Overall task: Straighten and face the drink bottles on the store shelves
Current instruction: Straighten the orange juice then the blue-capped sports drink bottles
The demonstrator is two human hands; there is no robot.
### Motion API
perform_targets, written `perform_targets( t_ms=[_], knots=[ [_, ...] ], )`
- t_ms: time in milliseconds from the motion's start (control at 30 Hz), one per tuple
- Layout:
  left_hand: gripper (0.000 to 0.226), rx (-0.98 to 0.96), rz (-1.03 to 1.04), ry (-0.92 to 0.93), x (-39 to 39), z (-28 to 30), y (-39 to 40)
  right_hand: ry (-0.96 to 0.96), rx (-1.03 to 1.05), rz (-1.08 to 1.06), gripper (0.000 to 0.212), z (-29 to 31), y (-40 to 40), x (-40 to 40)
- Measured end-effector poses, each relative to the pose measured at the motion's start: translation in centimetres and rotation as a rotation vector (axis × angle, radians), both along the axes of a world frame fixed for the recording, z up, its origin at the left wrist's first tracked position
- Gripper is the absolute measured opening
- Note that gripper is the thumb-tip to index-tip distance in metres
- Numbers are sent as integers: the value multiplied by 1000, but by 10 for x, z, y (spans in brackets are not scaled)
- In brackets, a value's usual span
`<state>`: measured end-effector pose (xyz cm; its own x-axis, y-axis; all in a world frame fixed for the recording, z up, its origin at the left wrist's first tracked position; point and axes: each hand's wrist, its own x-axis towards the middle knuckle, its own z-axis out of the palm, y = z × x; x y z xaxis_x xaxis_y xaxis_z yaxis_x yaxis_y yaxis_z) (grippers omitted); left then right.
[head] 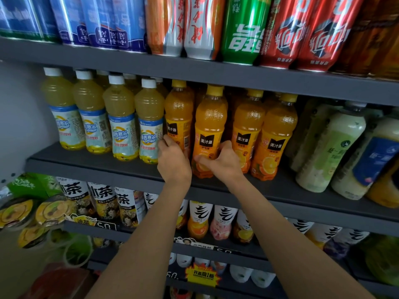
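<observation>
Both hands (195,160) hold upright orange bottles (208,130), labels forward.

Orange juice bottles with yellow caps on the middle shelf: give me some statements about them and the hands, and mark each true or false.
1. The left hand grips the leftmost orange juice bottle with a yellow cap. True.
2. The right hand rests empty on the dark grey shelf edge. False: it holds the second orange juice bottle near its base.
3. The pale yellow drink bottles with white caps stand to the left of the orange ones. True.
4. The orange bottles lie on their sides. False: they stand upright.
5. Tall cans fill the shelf above. True: blue cans and red cans are among them.
</observation>
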<state>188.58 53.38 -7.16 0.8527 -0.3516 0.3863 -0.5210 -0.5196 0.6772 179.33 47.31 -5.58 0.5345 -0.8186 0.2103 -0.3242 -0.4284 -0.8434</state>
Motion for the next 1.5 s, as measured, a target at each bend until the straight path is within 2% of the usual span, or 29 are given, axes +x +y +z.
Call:
perform_targets(
  t_ms=[867, 967, 1067, 1167, 1267, 1500],
  knots=[
    [67, 0, -75, -30, -5, -5, 29, -75, 90, -10, 61, -6, 19, 0],
    [71, -105, -102, -38, -8, -9, 33, -63, -96, -89, 64, 1, 21, -15],
    [54, -292, -80, -121, -26, -14, 37, -145, -319, -391, 45, 6, 16, -44],
    [47, -245, -161, -155, -44, -20, 29, 63, -287, -535, 40, 7, 5, -56],
    [62, -124, -214, -124, -51, -21, 19, 279, -341, -491, 43, 11, -2, -46],
    [65, -62, -187, -69, -52, -18, 12, 362, -288, -488, 57, 19, -5, -31]
  ],
)
